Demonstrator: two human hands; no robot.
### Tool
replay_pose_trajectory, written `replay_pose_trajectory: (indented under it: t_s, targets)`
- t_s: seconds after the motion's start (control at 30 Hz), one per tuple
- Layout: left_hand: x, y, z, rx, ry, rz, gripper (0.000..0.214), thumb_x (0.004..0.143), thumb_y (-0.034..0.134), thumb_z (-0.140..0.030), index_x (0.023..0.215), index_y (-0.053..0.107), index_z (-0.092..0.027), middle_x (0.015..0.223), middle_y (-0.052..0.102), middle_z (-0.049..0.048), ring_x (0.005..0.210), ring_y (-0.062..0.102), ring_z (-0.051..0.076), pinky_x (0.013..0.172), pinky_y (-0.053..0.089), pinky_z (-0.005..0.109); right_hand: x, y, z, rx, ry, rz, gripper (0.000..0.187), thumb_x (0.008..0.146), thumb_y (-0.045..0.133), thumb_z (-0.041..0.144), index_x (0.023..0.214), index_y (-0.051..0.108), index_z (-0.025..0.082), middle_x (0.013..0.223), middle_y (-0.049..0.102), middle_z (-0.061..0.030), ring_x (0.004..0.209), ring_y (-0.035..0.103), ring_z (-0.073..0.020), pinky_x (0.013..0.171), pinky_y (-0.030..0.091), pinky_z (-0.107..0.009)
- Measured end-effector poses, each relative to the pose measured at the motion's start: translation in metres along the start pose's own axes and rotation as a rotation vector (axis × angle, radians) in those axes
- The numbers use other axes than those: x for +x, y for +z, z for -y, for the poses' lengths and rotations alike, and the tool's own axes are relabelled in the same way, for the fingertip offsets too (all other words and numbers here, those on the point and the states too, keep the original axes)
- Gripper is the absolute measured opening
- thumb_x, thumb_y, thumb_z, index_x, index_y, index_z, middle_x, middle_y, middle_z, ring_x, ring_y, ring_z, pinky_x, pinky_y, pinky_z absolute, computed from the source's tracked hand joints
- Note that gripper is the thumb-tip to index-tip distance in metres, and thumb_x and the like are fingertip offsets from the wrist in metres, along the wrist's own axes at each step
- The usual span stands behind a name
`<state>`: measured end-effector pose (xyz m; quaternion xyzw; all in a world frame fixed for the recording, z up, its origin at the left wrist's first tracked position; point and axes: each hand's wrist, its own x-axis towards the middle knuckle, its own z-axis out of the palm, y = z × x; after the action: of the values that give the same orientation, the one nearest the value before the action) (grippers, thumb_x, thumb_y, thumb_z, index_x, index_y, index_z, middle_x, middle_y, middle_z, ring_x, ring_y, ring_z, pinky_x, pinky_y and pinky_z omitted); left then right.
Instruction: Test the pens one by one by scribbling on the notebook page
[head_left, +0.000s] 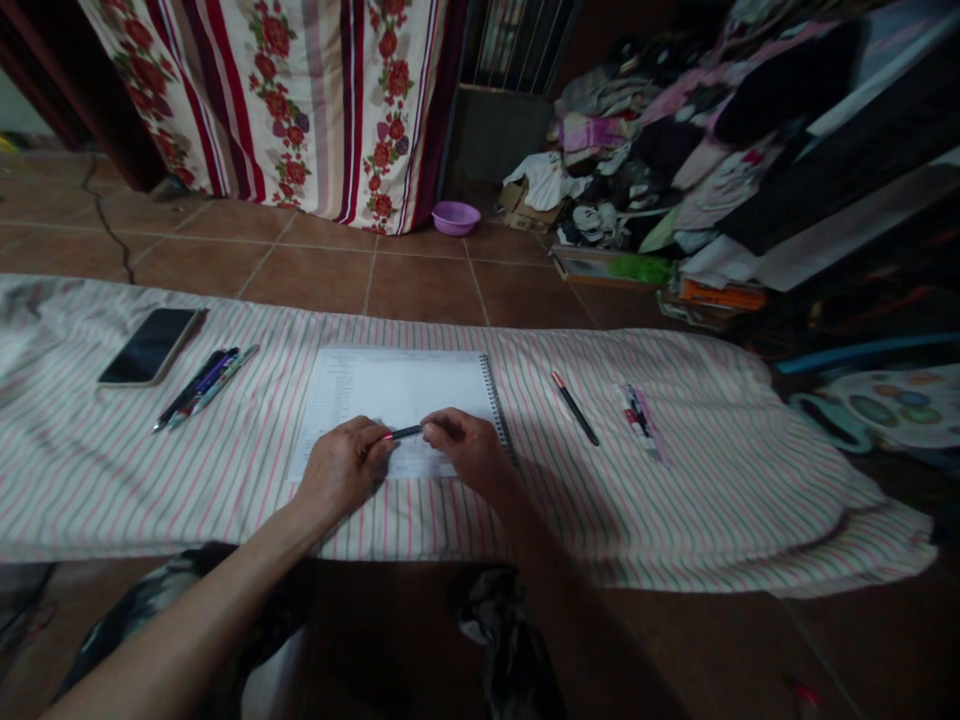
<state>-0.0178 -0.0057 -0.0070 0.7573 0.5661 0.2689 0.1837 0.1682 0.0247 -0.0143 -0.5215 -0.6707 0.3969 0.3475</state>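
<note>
So we've got the pen (402,433) pinched at both ends: left hand (341,470) closed on the reddish end, right hand (469,450) closed on the dark end. It sits at 3 o'clock of the left grip and 9 o'clock of the right, low over the notebook's (397,385) 6 o'clock edge. We'd say keep it level and both pinches firm.

A dark smartphone (150,345) lies on the pink-striped cloth (675,500) beside a bundle of pens (204,385); a purple plastic bowl (456,217) sits on the brown-tiled floor (420,285).
</note>
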Motion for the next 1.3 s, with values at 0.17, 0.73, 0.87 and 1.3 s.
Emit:
replay_pose_trajectory:
  t_s: [0.17,0.73,0.87,1.3]
  targets:
    - [0.001,-0.002,0.0,0.001,0.005,0.004,0.024,0.086,0.044,-0.024,0.085,0.067,-0.016,0.08,0.064,0.0072,0.072,0.06,0.019,0.065,0.045,0.03,0.002,0.001,-0.002,0.185,0.032,0.022,0.015,0.074,0.057,0.03,0.081,0.064,0.018,0.065,0.062,0.0008,0.06,0.056,-0.0114,0.057,0.042,-0.023]
    - [0.001,-0.002,-0.005,0.047,-0.018,0.002,0.026,0.087,0.042,-0.027,0.085,0.067,-0.018,0.079,0.064,0.0042,0.072,0.06,0.016,0.065,0.045,0.026,0.001,0.006,0.001,0.32,0.064,-0.025,0.021,0.074,0.057,0.035,0.08,0.063,0.016,0.066,0.065,-0.0018,0.059,0.057,-0.0119,0.058,0.046,-0.024]
    - [0.001,-0.001,-0.004,0.004,-0.041,-0.013,0.025,0.086,0.044,-0.027,0.084,0.067,-0.018,0.08,0.065,0.0047,0.073,0.061,0.017,0.065,0.045,0.028,0.002,0.004,0.001,0.346,0.091,-0.016,0.022,0.073,0.059,0.035,0.082,0.065,0.016,0.068,0.067,-0.0031,0.06,0.058,-0.0124,0.059,0.047,-0.025]
    - [0.002,0.001,-0.002,-0.163,-0.086,0.009,0.021,0.084,0.049,-0.025,0.079,0.068,-0.018,0.072,0.063,0.004,0.069,0.06,0.017,0.062,0.043,0.028,0.002,0.004,0.004,0.396,0.11,-0.026,0.022,0.069,0.063,0.035,0.081,0.066,0.016,0.063,0.064,-0.0004,0.055,0.054,-0.0104,0.055,0.043,-0.024]
